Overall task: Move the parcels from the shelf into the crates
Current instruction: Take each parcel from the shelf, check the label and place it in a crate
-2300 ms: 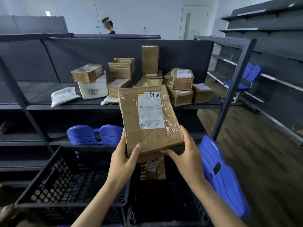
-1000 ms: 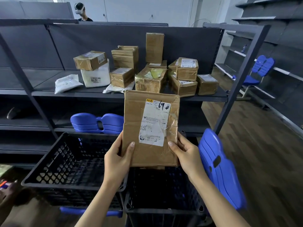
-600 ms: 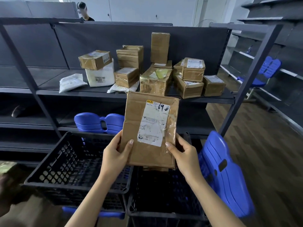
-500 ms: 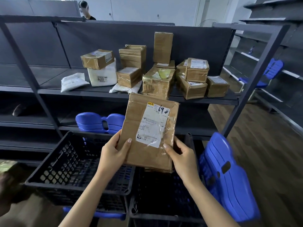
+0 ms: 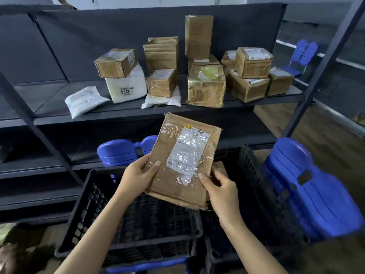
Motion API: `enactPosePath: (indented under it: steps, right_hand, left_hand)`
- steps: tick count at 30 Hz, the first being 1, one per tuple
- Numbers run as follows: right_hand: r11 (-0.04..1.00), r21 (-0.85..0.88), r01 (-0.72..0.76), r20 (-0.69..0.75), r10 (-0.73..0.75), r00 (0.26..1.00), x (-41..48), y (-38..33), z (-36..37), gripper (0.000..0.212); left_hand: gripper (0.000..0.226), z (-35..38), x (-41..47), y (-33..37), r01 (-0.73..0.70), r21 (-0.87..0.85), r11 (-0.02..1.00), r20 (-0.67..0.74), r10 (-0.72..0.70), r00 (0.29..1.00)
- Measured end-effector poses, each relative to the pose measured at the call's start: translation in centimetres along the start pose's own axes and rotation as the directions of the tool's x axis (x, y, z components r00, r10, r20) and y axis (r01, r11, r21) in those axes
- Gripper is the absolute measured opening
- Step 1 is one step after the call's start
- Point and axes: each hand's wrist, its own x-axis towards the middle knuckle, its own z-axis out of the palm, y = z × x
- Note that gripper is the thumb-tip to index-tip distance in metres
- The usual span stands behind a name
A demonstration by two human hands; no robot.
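I hold a flat brown parcel (image 5: pixel 171 180) with a white label, tilted, above the gap between two black crates. My left hand (image 5: pixel 136 175) grips its lower left edge and my right hand (image 5: pixel 221 186) grips its lower right edge. The left crate (image 5: pixel 79 220) lies below and left of the parcel; the right crate (image 5: pixel 254 175) lies below and right, with another brown parcel partly visible inside behind my right hand. Several brown boxes (image 5: pixel 206 86) and white bags (image 5: pixel 85 100) rest on the dark shelf (image 5: pixel 128 111) behind.
Stacked blue plastic seats (image 5: pixel 308 186) stand right of the crates, and more blue seats (image 5: pixel 122 151) lie on the lower shelf. A slanted shelf post (image 5: pixel 324 62) rises at right. Wooden floor extends to the right.
The parcel has come lower and leftward, over the crates, with both hands still on it. The view has shifted closer to the shelf.
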Motion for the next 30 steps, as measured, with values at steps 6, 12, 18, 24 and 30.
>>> enactPosePath:
  steps: [6, 12, 18, 24, 30]
  right_hand:
    - [0.993, 0.067, -0.096, -0.174, 0.106, 0.979, -2.1, 1.7, 7.6, 0.023]
    - [0.968, 0.104, -0.228, -0.292, 0.249, 0.924, -3.0, 4.9, 12.8, 0.032]
    - [0.919, 0.21, -0.332, -0.364, 0.389, 0.846, -2.1, 9.4, 17.3, 0.032]
    - [0.84, 0.328, -0.433, -0.456, 0.542, 0.706, -0.9, 15.0, 21.2, 0.031]
    - [0.795, 0.343, -0.501, -0.533, 0.603, 0.593, -0.4, 18.6, 23.3, 0.04]
  left_hand:
    - [0.01, -4.4, 3.5, -3.9, -0.055, 0.117, 0.992, 0.163, 0.036, 0.986]
    - [0.028, -5.5, 5.8, -8.9, -0.054, 0.194, 0.98, 0.238, 0.006, 0.971]
    - [0.043, -4.1, 7.6, -15.8, 0.021, 0.245, 0.969, 0.293, -0.094, 0.951]
    - [0.053, -2.2, 10.5, -21.4, -0.018, 0.281, 0.96, 0.444, -0.113, 0.889]
    - [0.052, 0.7, 13.3, -24.7, -0.149, 0.31, 0.939, 0.61, -0.076, 0.789]
